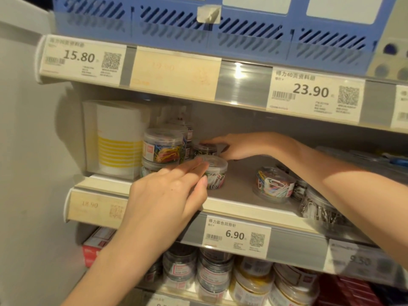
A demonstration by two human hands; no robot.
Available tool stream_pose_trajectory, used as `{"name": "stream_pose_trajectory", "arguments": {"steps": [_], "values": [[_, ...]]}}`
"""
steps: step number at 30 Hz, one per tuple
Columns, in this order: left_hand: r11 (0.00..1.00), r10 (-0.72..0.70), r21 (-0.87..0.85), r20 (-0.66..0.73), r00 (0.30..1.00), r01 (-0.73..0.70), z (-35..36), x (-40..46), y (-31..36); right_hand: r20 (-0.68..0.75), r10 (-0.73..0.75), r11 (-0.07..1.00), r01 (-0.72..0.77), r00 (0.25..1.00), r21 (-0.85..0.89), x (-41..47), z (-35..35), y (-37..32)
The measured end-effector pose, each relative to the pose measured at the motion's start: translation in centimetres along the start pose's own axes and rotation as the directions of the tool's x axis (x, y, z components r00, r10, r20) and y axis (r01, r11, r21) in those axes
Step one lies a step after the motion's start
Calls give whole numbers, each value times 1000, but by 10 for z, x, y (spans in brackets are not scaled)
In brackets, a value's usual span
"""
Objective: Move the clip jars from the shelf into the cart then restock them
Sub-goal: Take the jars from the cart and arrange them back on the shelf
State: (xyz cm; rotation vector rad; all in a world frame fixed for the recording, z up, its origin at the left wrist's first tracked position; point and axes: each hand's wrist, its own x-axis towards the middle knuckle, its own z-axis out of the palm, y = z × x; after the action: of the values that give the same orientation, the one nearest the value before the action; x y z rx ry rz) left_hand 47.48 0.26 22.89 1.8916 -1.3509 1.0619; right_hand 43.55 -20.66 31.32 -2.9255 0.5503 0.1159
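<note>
Clear round clip jars stand on the middle shelf [238, 206]. My left hand [167, 195] reaches in from below; its straight fingers lie on the lid of a front jar of coloured paper clips [217, 173], and the thumb touches that jar's side. Further back, my right hand [236, 146] comes in from the right and grips a small jar of dark clips [204, 150], fingers over the lid and thumb at its side. Both jars sit on the shelf.
Two stacked jars of coloured clips [163, 146] stand left of my hands, beside a white box with yellow stripes [119, 140]. Another coloured-clip jar [273, 184] and jars of silver clips [318, 206] sit under my right forearm. More jars [214, 272] fill the shelf below. Blue baskets [242, 29] sit above.
</note>
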Motion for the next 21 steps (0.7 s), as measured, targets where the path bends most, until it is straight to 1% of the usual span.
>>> {"name": "stream_pose_trajectory", "arguments": {"steps": [7,10,12,15,17,21], "values": [[999,19,30,-60,998,-17,7,0,-1,-9,12,1000,-12,1000,-24,-16,-8,-7],[998,53,38,-98,994,-49,10,-1,0,-61,-28,1000,27,998,-16,-37,-18,-12],[998,53,35,-135,990,-48,13,-2,0,-76,-59,997,62,995,40,-52,-19,-12],[999,52,19,-204,977,-49,16,-2,-1,-50,-114,989,118,992,92,-69,-15,-11],[998,59,19,-233,971,-56,18,-3,-1,-22,-120,987,121,993,104,-78,-12,-11],[998,57,14,-224,973,-56,18,-4,-1,-9,-113,986,113,994,125,-83,-2,-8]]}}
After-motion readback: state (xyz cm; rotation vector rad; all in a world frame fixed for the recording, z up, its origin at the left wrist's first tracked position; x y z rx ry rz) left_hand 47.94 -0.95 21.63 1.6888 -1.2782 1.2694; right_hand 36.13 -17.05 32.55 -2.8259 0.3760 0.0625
